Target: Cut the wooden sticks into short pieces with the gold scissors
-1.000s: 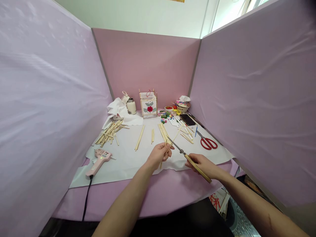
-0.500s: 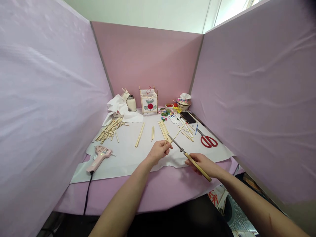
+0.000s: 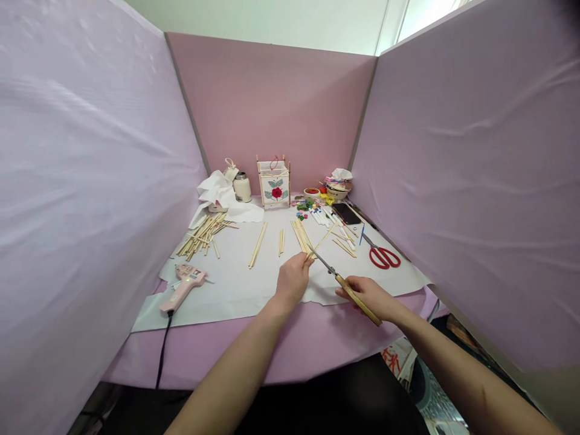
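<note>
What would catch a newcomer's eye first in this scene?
At the centre, the left hand pinches a thin wooden stick while the right hand holds wooden-handled scissors whose blades reach it. A pink glue gun lies at the left of the white paper, and a small paper lantern stands at the back.

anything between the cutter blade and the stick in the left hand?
Nothing visible. The left hand pinches the thin pale wooden stick, and the metal blade of the yellow-handled cutter in the right hand meets it just beyond the fingertips. The loose row of wooden sticks lies behind on the white paper.
</note>
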The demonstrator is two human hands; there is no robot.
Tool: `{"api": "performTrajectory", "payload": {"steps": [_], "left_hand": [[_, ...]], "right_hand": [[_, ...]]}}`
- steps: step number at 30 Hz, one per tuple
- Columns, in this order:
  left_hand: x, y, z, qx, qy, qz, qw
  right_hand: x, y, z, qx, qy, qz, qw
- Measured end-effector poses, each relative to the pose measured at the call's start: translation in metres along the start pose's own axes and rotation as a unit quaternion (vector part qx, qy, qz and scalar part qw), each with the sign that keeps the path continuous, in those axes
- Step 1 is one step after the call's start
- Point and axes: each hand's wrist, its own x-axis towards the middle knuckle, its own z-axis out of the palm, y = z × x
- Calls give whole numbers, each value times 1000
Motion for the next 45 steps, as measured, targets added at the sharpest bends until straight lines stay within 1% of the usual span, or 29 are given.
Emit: {"api": "performTrajectory", "payload": {"steps": [1, 3, 5, 6, 8, 11, 13, 14, 15, 16, 18, 19, 21, 23, 25, 27, 28, 29, 32, 33, 34, 35, 36, 38, 39, 40, 42, 44, 45], "left_hand": [[0, 0, 0, 5, 2, 6, 1000], [2, -1, -2, -46, -21, -11, 999], [5, -2, -7, -158, -82, -60, 982], [7, -2, -10, -223, -123, -93, 963], [10, -4, -16, -342, -211, -154, 903], [12, -9, -25, -444, -313, -209, 813], [13, -10, -27, -453, -343, -223, 792], [13, -9, -26, -439, -342, -223, 800], [12, -8, -25, -413, -326, -216, 823], [11, -6, -23, -371, -293, -202, 858], [8, -1, -17, -246, -184, -142, 941], [6, 1, -14, -171, -122, -101, 972], [3, 4, -8, -40, -28, -23, 999], [1, 4, -4, 23, 7, 16, 1000], [1, 2, -4, 2, 0, 7, 1000], [3, -1, -8, -95, -52, -41, 993], [5, -2, -12, -160, -96, -76, 979], [7, -4, -16, -228, -150, -116, 955], [12, -6, -27, -375, -318, -210, 845], [12, -5, -29, -395, -348, -225, 820], [12, -4, -30, -401, -360, -231, 810], [12, -3, -29, -394, -347, -228, 820], [10, -1, -26, -370, -311, -216, 849], [6, 3, -18, -265, -195, -164, 930], [4, 4, -14, -190, -134, -127, 964], [2, 5, -10, -113, -79, -90, 986], [-1, 6, -5, 1, -16, -35, 999], [-1, 6, -5, 13, -13, -26, 999], [0, 5, -7, -19, -32, -42, 998]], "right_hand": [[0, -1, 0, -2, -2, -3, 1000], [-1, -1, -1, -2, -9, -9, 1000], [-2, 0, -4, 3, -17, -18, 1000], [-3, 2, -5, 6, -20, -23, 1000], [-5, 5, -9, 15, -29, -38, 999], [-7, 9, -13, 42, -50, -61, 996], [-8, 11, -14, 61, -69, -62, 994], [-8, 12, -13, 65, -72, -56, 994], [-7, 12, -13, 64, -70, -48, 994], [-6, 12, -12, 57, -61, -39, 996], [-5, 11, -9, 35, -30, -24, 999], [-4, 10, -8, 25, -13, -19, 999], [-2, 7, -5, 14, 6, -13, 1000], [-2, 4, -3, 10, 8, -13, 1000], [-2, 4, -3, 8, 1, -14, 1000], [-4, 6, -4, 9, -7, -17, 1000], [-5, 8, -6, 13, -12, -20, 1000], [-6, 10, -8, 21, -19, -27, 999], [-10, 16, -12, 57, -50, -51, 996], [-10, 18, -13, 67, -58, -51, 995], [-11, 18, -13, 72, -62, -45, 994], [-10, 18, -13, 70, -60, -35, 995], [-10, 17, -12, 62, -52, -23, 996], [-8, 13, -9, 41, -25, -5, 999], [-6, 11, -8, 32, -13, 0, 999], [-6, 8, -6, 27, -6, 2, 1000], [-5, 5, -3, 27, -6, 5, 1000], [-6, 4, -2, 37, -19, 10, 999], [-7, 5, -2, 44, -27, 13, 999]]}}
